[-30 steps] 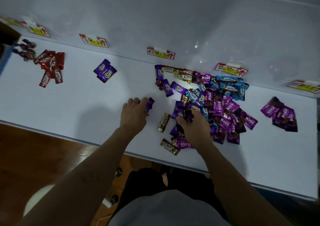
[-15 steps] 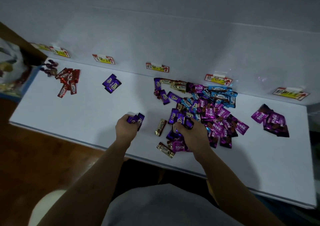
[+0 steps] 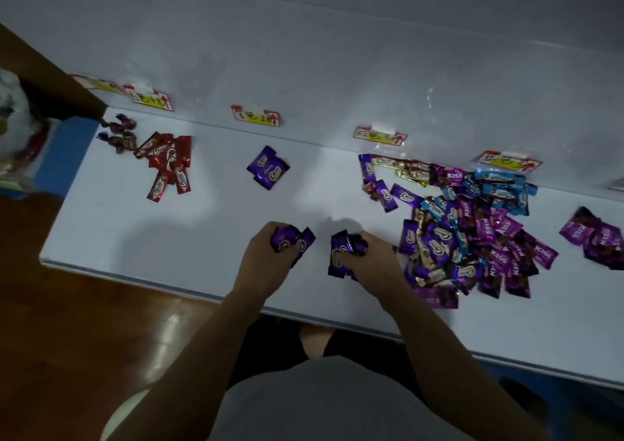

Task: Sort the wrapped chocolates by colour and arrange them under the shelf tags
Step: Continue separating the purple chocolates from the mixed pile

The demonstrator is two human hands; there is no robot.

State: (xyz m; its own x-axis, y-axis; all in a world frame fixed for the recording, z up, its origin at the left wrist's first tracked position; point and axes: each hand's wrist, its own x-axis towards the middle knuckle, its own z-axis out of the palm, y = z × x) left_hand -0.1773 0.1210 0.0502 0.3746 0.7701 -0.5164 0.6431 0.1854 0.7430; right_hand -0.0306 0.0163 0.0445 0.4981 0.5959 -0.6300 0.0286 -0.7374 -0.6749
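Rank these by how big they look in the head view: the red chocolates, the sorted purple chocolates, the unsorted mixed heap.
Largest: unsorted mixed heap
Next: red chocolates
Smallest: sorted purple chocolates

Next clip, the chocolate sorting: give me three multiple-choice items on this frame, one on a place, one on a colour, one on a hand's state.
1. The red pile lies:
A) left of the purple pile
B) right of it
C) on top of it

2. The bunch in the left hand is:
A) blue
B) purple
C) gold

3. The right hand is:
A) flat and empty
B) out of view
C) gripping a second bunch

Key: 1 A, the red pile sits nearer the left end. 2 B, purple foil shows between the fingers. 3 C, the fingers curl round purple wrappers.
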